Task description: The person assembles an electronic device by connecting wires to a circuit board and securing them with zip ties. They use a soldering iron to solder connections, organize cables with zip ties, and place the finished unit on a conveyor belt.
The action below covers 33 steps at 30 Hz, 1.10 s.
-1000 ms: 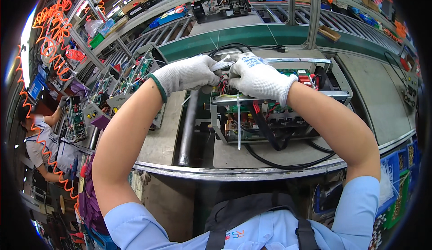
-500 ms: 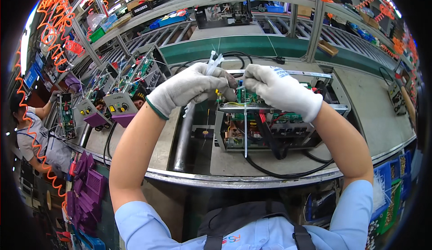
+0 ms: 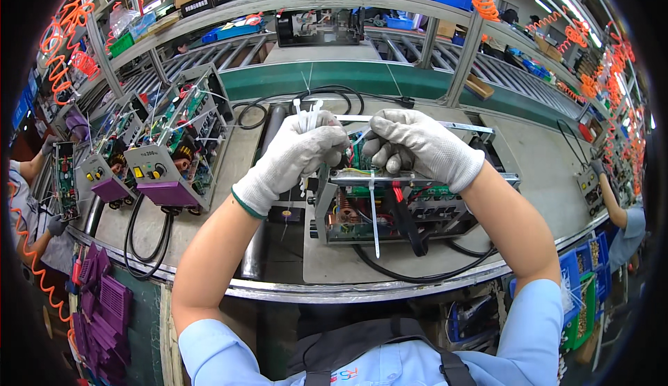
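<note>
Left hand (image 3: 296, 153) closed around a bundle of white cable ties (image 3: 308, 111), ends poking up, kept ready for feeding. Right hand (image 3: 417, 146) curled, fingers pinching at wiring atop the open electronics chassis (image 3: 390, 208) set square on the workbench (image 3: 278, 268). One fastened tie (image 3: 374, 219) hanging down the front.

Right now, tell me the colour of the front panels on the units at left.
Purple front panels, clearest in the head view.

The grey workbench (image 3: 271, 247) carried an open electronic unit (image 3: 390, 205) at its middle, a black cable (image 3: 417, 275) looping along the near edge. To the left sat two purple-faced units (image 3: 163, 156), their black cords (image 3: 149, 236) trailing off. A steel roller (image 3: 254, 261) lay between.
</note>
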{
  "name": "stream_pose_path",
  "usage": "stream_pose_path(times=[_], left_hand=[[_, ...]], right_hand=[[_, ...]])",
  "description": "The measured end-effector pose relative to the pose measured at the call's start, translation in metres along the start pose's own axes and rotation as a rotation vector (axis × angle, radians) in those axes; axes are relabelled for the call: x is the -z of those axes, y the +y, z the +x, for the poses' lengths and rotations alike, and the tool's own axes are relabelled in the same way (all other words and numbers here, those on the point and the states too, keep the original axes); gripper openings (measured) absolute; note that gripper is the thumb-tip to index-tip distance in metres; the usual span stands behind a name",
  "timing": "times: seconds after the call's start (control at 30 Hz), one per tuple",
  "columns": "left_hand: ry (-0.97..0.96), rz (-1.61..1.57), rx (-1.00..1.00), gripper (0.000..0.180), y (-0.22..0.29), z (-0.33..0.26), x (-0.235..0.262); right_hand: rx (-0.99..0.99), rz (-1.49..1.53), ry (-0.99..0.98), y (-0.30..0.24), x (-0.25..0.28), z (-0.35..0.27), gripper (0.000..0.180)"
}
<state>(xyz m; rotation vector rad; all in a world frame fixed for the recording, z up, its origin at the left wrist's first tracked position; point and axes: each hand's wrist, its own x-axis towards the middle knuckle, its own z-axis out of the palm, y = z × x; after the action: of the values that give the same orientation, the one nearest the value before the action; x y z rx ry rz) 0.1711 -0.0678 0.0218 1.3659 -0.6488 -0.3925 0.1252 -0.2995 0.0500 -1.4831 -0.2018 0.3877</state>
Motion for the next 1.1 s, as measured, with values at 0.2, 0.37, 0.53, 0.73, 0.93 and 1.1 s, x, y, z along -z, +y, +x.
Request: stream_pose_path(times=[0.2, 0.37, 0.53, 0.73, 0.93, 1.1], left_hand=[[-0.028, 0.054, 0.056, 0.016, 0.008, 0.002, 0.002], [0.005, 0.136, 0.098, 0.018, 0.019, 0.000, -0.005], [0.106, 0.191, 0.113, 0.016, 0.022, 0.002, -0.018], [0.089, 0.259, -0.007, 0.011, 0.026, 0.007, -0.022], [0.137, 0.771, 0.071, 0.011, 0.033, 0.003, -0.025], [0.240, 1.379, -0.128, 0.029, 0.036, -0.006, -0.045]], right_hand=[[-0.015, -0.041, 0.029, -0.006, -0.011, -0.001, 0.025], [-0.025, -0.197, -0.013, -0.010, -0.016, -0.001, 0.019], [0.098, -0.366, 0.085, -0.015, -0.014, -0.001, 0.018], [0.310, -0.744, 0.126, -0.022, -0.022, -0.004, 0.013], [0.576, -0.436, 0.238, -0.027, -0.034, -0.011, 0.009], [0.500, -0.133, 0.260, -0.021, -0.032, -0.004, 0.019]])
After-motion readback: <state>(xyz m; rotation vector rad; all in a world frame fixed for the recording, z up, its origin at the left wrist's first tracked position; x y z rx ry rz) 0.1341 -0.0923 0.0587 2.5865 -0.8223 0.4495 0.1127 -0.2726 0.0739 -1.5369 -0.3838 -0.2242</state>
